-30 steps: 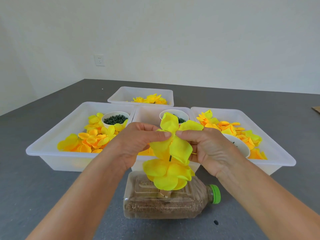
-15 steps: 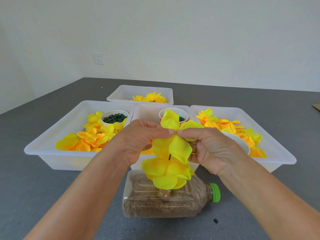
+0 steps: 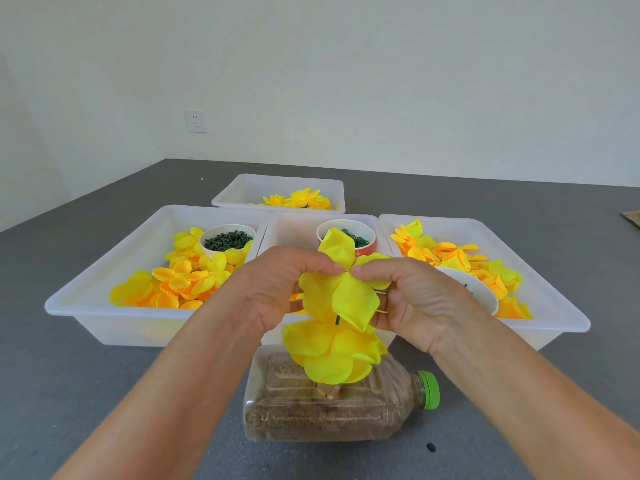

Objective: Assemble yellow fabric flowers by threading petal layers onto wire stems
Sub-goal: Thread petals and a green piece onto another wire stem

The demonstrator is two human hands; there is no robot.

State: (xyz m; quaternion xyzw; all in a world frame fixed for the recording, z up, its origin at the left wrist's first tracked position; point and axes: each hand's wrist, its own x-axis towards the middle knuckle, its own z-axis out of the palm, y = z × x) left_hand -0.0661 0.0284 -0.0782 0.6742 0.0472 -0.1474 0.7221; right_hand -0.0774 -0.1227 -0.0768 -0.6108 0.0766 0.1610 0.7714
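My left hand (image 3: 277, 285) and my right hand (image 3: 412, 299) meet at the middle of a yellow petal layer (image 3: 346, 292), each pinching it with thumb and fingertips. A short piece of dark green wire stem (image 3: 337, 319) shows just below that layer. Under it sits a fuller yellow petal layer (image 3: 329, 351) on the same stem, which stands in a clear plastic bottle (image 3: 311, 414) lying on its side, filled with brown grains and closed by a green cap (image 3: 429, 389).
Four white trays stand behind: the left tray (image 3: 97, 306) with loose yellow and orange petals and a cup of dark green parts (image 3: 227, 239), the middle tray (image 3: 287, 233) with a red cup (image 3: 360, 242), the right tray (image 3: 554, 313) with petals, and the far tray (image 3: 242, 188) with flowers.
Both hands stay pinched on the upper petal layer with hardly any shift; the view has tilted slightly.
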